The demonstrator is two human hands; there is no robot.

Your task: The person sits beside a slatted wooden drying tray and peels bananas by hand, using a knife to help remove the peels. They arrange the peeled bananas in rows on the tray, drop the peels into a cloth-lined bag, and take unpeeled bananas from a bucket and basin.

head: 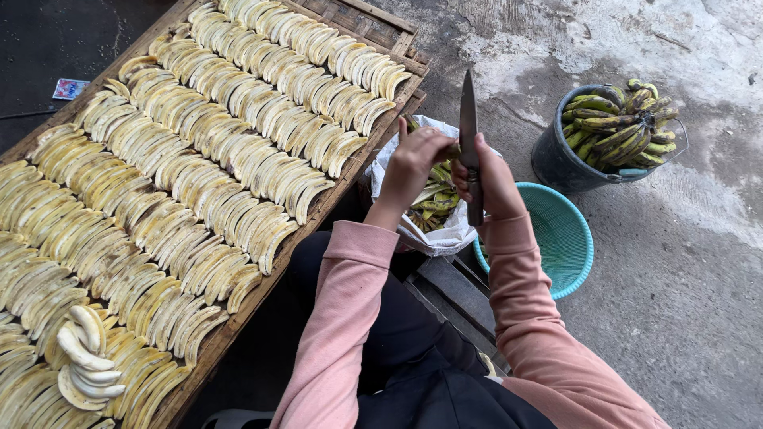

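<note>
Knife (pixel 469 135) stands blade-up in the right hand (pixel 493 179); left hand (pixel 413 163) pinches a banana (pixel 451 151) over a peel-filled white bag (pixel 433 230), between a wooden drying tray (pixel 334 199) and a teal basket (pixel 564 238).

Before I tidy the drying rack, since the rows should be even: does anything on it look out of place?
Yes. Near the rack's lower left, a few paler peeled bananas lie piled crosswise on the neat yellow rows instead of in line.

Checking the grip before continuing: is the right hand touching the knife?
Touching. The head view shows the right hand closed around the knife handle, blade pointing up.
</note>
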